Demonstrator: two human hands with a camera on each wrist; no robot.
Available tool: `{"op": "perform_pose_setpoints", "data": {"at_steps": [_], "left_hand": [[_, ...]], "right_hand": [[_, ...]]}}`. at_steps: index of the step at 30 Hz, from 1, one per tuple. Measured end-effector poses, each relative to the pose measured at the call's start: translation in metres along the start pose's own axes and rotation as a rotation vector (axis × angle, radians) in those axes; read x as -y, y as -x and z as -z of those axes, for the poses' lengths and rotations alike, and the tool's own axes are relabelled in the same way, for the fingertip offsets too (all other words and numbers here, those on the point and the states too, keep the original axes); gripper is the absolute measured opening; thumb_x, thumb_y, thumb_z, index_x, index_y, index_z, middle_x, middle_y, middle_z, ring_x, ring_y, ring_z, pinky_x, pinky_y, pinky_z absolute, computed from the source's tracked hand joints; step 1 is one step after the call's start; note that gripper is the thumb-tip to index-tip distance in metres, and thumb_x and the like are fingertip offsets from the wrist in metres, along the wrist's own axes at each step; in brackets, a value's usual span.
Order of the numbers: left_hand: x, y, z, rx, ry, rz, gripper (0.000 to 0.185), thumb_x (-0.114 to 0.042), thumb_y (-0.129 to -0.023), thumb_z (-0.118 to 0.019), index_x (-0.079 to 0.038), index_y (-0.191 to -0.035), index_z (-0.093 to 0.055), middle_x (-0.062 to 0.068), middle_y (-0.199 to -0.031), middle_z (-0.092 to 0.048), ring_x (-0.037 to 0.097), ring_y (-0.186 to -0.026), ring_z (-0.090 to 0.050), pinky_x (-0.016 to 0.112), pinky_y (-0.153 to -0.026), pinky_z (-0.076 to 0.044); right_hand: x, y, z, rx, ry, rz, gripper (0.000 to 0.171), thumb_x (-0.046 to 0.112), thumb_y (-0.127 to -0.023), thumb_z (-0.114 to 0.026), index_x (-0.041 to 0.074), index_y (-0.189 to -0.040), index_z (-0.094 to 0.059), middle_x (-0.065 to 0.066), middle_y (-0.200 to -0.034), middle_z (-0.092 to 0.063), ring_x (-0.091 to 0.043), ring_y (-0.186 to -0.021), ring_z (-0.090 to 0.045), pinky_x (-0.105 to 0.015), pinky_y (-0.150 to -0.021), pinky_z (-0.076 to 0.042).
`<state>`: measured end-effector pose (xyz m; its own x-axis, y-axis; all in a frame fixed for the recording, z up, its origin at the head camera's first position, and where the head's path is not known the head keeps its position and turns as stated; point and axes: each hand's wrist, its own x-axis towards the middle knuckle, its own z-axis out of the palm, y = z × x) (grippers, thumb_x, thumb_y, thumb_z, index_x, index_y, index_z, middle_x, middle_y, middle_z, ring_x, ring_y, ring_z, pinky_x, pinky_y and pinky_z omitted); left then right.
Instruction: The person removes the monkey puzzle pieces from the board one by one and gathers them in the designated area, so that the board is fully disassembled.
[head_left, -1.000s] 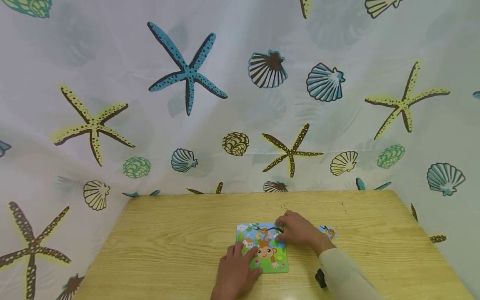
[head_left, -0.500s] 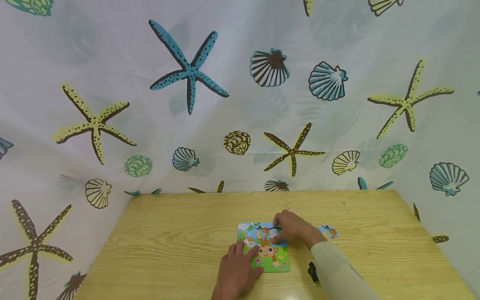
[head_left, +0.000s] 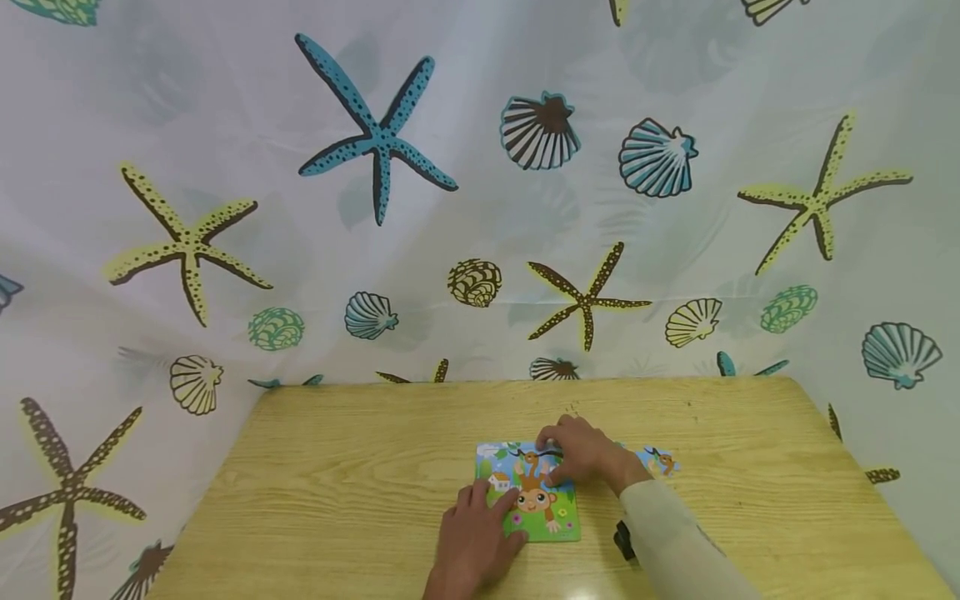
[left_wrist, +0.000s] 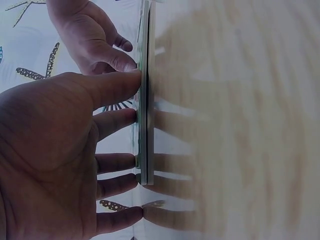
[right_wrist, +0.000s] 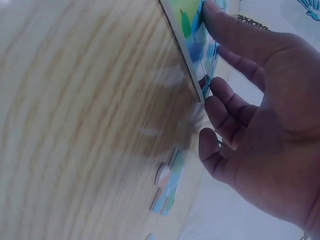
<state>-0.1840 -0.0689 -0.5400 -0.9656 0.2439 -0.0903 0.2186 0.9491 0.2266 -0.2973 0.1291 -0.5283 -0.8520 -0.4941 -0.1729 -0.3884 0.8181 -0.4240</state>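
On the wooden table (head_left: pixel 337 467), flat left hand (head_left: pixel 472 542) steadies the nearly complete monkey puzzle (head_left: pixel 528 493); right hand (head_left: pixel 588 454) fingertips press a piece in, one loose piece (head_left: pixel 658 461) remaining.

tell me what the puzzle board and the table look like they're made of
Puzzle board: likely thick card or thin wood, its edge showing layers, with a printed, slightly glossy face. Table: pale wood or wood-look laminate, with visible grain and a smooth, faintly reflective finish.
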Motion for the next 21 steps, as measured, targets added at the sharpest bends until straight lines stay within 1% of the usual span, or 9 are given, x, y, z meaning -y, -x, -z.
{"op": "perform_pose_setpoints", "data": {"at_steps": [3, 5, 7, 9, 12, 14, 18, 21], "left_hand": [[0.0007, -0.0008, -0.0006, 0.006, 0.002, 0.004, 0.056, -0.052, -0.089, -0.061, -0.026, -0.138, -0.053, 0.015, -0.138, -0.045, 0.036, -0.127, -0.044, 0.058, -0.093, -0.046], [0.0015, -0.0012, -0.0016, 0.008, 0.006, 0.006, 0.056, -0.052, -0.089, -0.061, -0.026, -0.138, -0.053, 0.015, -0.138, -0.045, 0.036, -0.127, -0.043, 0.058, -0.093, -0.046], [0.0019, -0.0015, -0.0025, 0.009, 0.009, 0.007, 0.056, -0.052, -0.089, -0.061, -0.027, -0.138, -0.054, 0.014, -0.138, -0.045, 0.036, -0.127, -0.043, 0.058, -0.093, -0.046], [0.0019, -0.0017, -0.003, 0.009, 0.009, 0.007, 0.056, -0.052, -0.089, -0.061, -0.027, -0.138, -0.054, 0.015, -0.138, -0.045, 0.036, -0.127, -0.043, 0.058, -0.093, -0.046], [0.0018, -0.0025, -0.0032, 0.014, 0.008, 0.01, 0.056, -0.052, -0.089, -0.061, -0.027, -0.138, -0.053, 0.015, -0.138, -0.045, 0.036, -0.127, -0.043, 0.058, -0.093, -0.046], [0.002, -0.0034, -0.0041, 0.014, 0.005, 0.012, 0.056, -0.053, -0.089, -0.06, -0.027, -0.138, -0.053, 0.015, -0.138, -0.044, 0.036, -0.128, -0.043, 0.058, -0.093, -0.046], [0.0019, -0.0037, -0.0045, 0.02, 0.006, 0.016, 0.056, -0.052, -0.089, -0.061, -0.027, -0.139, -0.053, 0.015, -0.139, -0.044, 0.036, -0.128, -0.042, 0.058, -0.094, -0.046], [0.0008, -0.0028, -0.0022, 0.025, 0.009, 0.017, 0.056, -0.052, -0.089, -0.061, -0.027, -0.139, -0.053, 0.015, -0.139, -0.044, 0.036, -0.128, -0.042, 0.058, -0.094, -0.045]], "right_hand": [[0.0011, -0.0007, 0.001, 0.025, -0.003, 0.041, 0.042, 0.028, -0.078, -0.082, 0.025, -0.117, -0.067, -0.007, -0.112, -0.054, -0.026, -0.102, -0.05, -0.051, -0.084, -0.046], [0.0015, -0.0017, 0.0012, 0.043, -0.008, 0.061, 0.039, 0.025, -0.08, -0.081, 0.027, -0.117, -0.068, -0.007, -0.113, -0.053, -0.025, -0.102, -0.049, -0.051, -0.084, -0.045], [0.0011, -0.0031, 0.0008, 0.055, -0.013, 0.075, 0.034, 0.023, -0.081, -0.079, 0.027, -0.113, -0.069, -0.006, -0.112, -0.052, -0.024, -0.102, -0.048, -0.051, -0.085, -0.044], [0.0006, -0.0041, 0.0003, 0.06, -0.02, 0.091, 0.027, 0.022, -0.081, -0.079, 0.027, -0.106, -0.07, -0.005, -0.11, -0.051, -0.022, -0.099, -0.046, -0.05, -0.083, -0.043], [-0.0004, -0.0053, -0.0001, 0.065, -0.021, 0.101, 0.02, 0.022, -0.081, -0.08, 0.027, -0.097, -0.069, -0.003, -0.105, -0.05, -0.019, -0.094, -0.044, -0.046, -0.079, -0.042], [-0.0005, -0.0058, 0.0005, 0.065, -0.008, 0.103, 0.018, 0.023, -0.08, -0.08, 0.026, -0.092, -0.068, -0.002, -0.103, -0.05, -0.018, -0.091, -0.043, -0.042, -0.078, -0.042], [-0.0014, -0.0066, 0.0008, 0.07, 0.013, 0.093, 0.018, 0.024, -0.08, -0.08, 0.023, -0.088, -0.065, 0.0, -0.099, -0.048, -0.017, -0.09, -0.041, -0.037, -0.08, -0.042], [-0.0023, -0.0063, -0.0008, 0.073, 0.009, 0.076, 0.019, 0.026, -0.079, -0.081, 0.021, -0.087, -0.065, 0.001, -0.098, -0.046, -0.016, -0.09, -0.04, -0.036, -0.079, -0.041]]}}
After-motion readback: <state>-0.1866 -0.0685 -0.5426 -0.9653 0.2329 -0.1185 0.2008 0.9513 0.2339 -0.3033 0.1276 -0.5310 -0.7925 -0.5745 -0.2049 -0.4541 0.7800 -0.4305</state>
